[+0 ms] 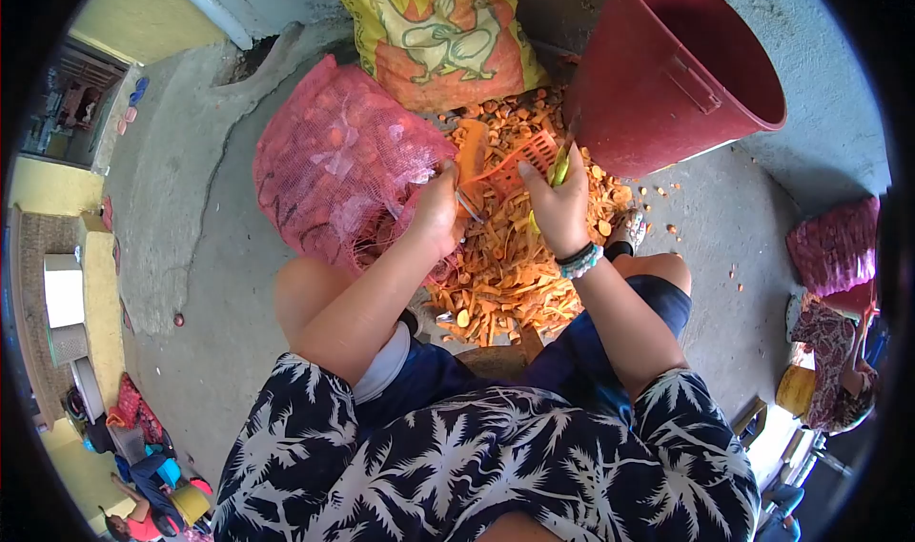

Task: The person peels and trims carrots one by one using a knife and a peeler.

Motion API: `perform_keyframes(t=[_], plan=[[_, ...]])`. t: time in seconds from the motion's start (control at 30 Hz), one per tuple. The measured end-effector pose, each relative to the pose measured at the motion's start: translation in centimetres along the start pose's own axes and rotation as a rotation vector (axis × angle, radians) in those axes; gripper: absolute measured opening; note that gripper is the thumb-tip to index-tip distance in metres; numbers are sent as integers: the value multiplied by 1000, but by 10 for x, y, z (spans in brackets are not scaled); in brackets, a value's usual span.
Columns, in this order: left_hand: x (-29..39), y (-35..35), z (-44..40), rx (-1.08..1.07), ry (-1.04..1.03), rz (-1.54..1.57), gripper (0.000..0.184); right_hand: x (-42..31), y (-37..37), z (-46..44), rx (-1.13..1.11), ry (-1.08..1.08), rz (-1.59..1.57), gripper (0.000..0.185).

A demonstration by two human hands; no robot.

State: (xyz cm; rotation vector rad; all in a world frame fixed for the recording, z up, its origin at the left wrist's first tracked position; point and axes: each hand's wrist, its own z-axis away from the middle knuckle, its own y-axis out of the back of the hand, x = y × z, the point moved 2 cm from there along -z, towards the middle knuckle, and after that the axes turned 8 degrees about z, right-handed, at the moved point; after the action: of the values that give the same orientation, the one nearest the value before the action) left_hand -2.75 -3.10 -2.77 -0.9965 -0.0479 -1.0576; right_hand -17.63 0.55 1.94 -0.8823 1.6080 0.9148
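Note:
My left hand (440,213) is closed, its fingers pinched beside the pink mesh sack (334,161) of carrots. A thin grey edge (469,207) shows by its fingertips; what it belongs to is unclear. My right hand (564,208) is closed on a slim yellow-green tool (559,166), its working end hard to make out. Between and beyond the hands lies a slotted orange plastic basket (522,163), tilted on the heap. Below them spreads a large pile of carrot peelings (505,280) with cut carrot ends mixed in.
A tall maroon bucket (634,94) stands at the right of the pile. Behind it all is a yellow feed sack (434,41) printed with chickens. Another purple-pink sack (834,246) rests at far right. Carrot bits dot the concrete floor (710,218). A person in red (143,523) is at lower left.

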Motion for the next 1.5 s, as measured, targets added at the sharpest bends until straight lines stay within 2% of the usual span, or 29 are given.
perform_keyframes(t=[0.1, 0.17, 0.23, 0.3, 0.33, 0.4, 0.43, 0.5, 0.53, 0.6, 0.7, 0.77, 0.9, 0.97, 1.03, 1.07, 1.1, 1.17, 1.23, 1.3, 1.37, 1.4, 1.43, 1.5], plan=[[0, -8, 15, 90, -40, -52, 34, -2, 3, -19, -31, -57, 82, 26], [-1, -4, 20, -38, 34, -116, 35, 9, 15, -51, 55, 8, 129, 24], [-1, -1, 25, -118, 59, -127, 36, 27, 37, -80, 258, 132, 399, 23], [2, 1, 26, -195, 87, -140, 38, 35, 53, -89, 368, -34, 237, 24], [5, 2, 25, -200, 83, -117, 40, 35, 53, -88, 326, -40, 3, 23], [6, 0, 21, -212, 78, -87, 41, 20, 39, -70, 256, -32, -18, 24], [6, 0, 17, -128, 76, -34, 43, 4, 29, -54, 184, -27, -39, 24], [3, -1, 11, -40, 77, 23, 44, -17, 12, -20, 5, -124, 16, 27], [1, -2, 9, -25, 71, 58, 44, -15, 7, -10, 5, -128, 18, 27], [0, -9, 12, -11, 66, 90, 44, -9, -2, 1, -54, 33, -16, 30], [-1, -16, 17, 12, 41, 67, 42, -8, 1, -9, -104, -47, 59, 29], [-3, 1, 3, 29, -15, -52, 41, -9, 1, -21, -78, 39, 136, 27], [4, 1, 19, -4, 49, -187, 42, 12, 30, -69, 394, 176, 348, 24], [4, 1, 24, -2, 135, -182, 43, 37, 56, -89, 516, 126, 251, 23], [9, 3, 20, -27, 85, -170, 44, 34, 62, -88, 473, 137, 25, 23], [11, 3, 19, -27, 88, -137, 44, 35, 64, -82, 402, 78, 104, 23], [14, 1, 20, -25, 91, -103, 44, 25, 54, -71, 319, -74, 50, 25], [15, 4, 18, -36, 110, -106, 44, 3, 34, -44, 98, -178, -21, 31], [10, 9, 8, -19, 64, -7, 43, -2, 17, -22, -23, -164, -153, 37], [6, 6, 10, -5, 58, -39, 42, -9, 12, -14, -92, -165, -159, 38], [5, -2, 17, 6, 50, -71, 41, -10, 11, -18, -224, -137, 53, 41], [5, -6, 23, 24, 58, -152, 42, -1, 10, -28, -79, -54, -77, 35], [5, -9, 26, 42, 66, -233, 42, -1, 19, -40, 42, -57, 55, 28], [7, 2, 22, -26, 89, -223, 39, 23, 38, -69, 297, 125, 209, 23]])
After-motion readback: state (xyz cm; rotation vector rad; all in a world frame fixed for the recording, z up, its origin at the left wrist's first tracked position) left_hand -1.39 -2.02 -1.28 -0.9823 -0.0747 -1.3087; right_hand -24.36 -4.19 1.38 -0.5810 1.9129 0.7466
